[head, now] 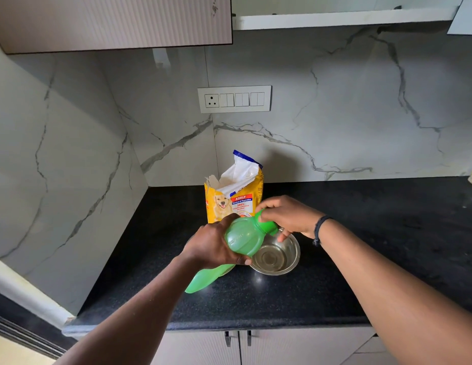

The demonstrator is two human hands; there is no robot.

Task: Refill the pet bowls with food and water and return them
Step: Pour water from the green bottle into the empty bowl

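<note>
The fingers of the right hand (287,216) are curled tight around the cap end of a green bottle (242,237), while the left hand (216,245) is wrapped about its body, fingers pressed to the plastic. The bottle is held tilted above a steel bowl (278,255), in which clear water is seen. The bowl is set on the black counter (374,248), just before an opened yellow dog-food bag (233,196).
</note>
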